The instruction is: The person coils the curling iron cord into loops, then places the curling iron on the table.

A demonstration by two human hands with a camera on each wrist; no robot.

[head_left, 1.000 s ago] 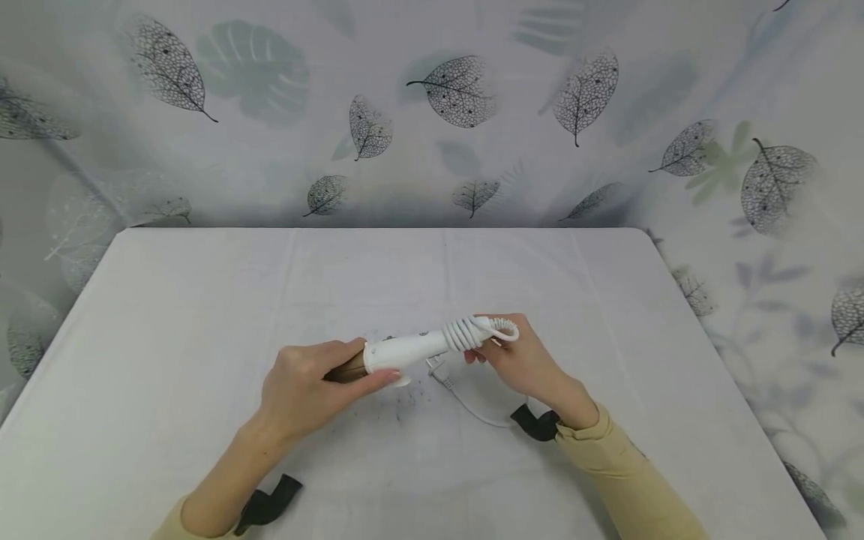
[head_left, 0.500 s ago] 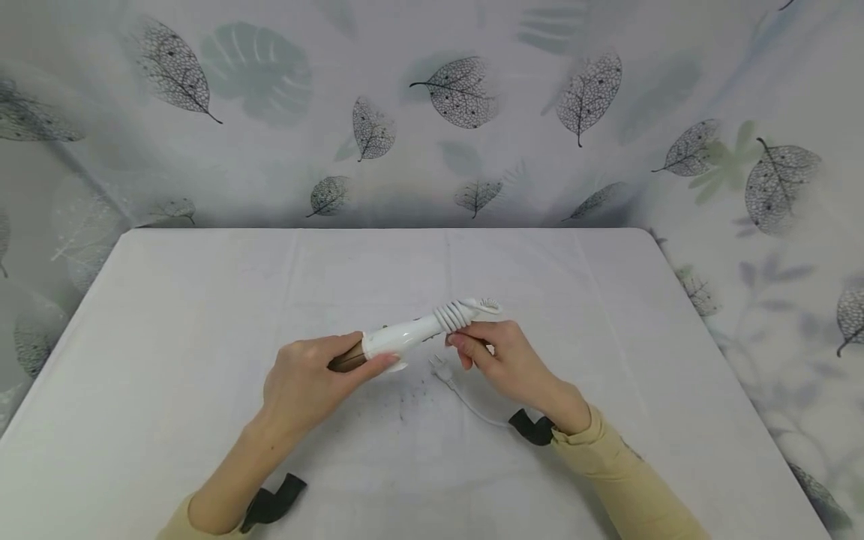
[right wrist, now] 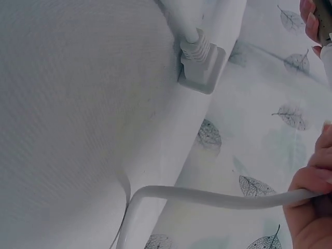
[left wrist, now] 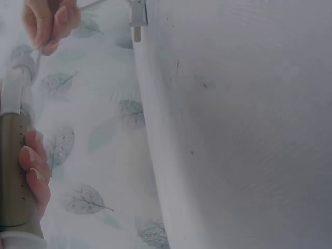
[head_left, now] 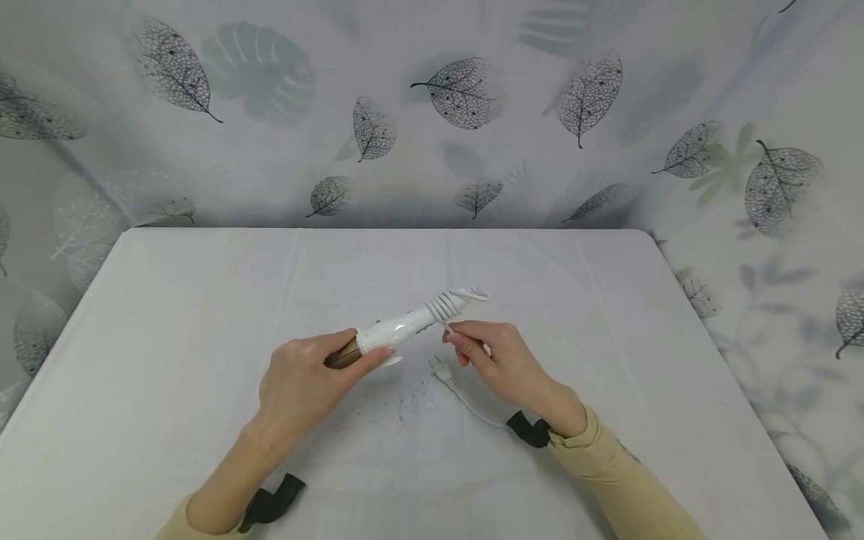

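My left hand (head_left: 297, 382) grips a curling iron (head_left: 398, 330) by its brown barrel, with the thumb along the white handle. The iron is held above the table, its handle end tilted up to the right. A white cord (head_left: 443, 306) is wound in several turns round that end. Just below those turns, my right hand (head_left: 502, 360) pinches the cord between thumb and fingers. In the right wrist view a length of cord (right wrist: 218, 198) runs into that hand. The plug (head_left: 442, 370) hangs or lies below the hands; in the right wrist view the plug (right wrist: 199, 67) appears large.
A white cloth covers the table (head_left: 202, 300), with small dark specks under the iron. Leaf-patterned curtains (head_left: 418, 172) stand behind and beside it. Black straps (head_left: 273, 501) hang near both wrists.
My right hand has moved left from the cord-wrapped handle end to just below the coils, drawing on the cord. The handle end has tilted upward and shifted left; my left hand keeps its grip.
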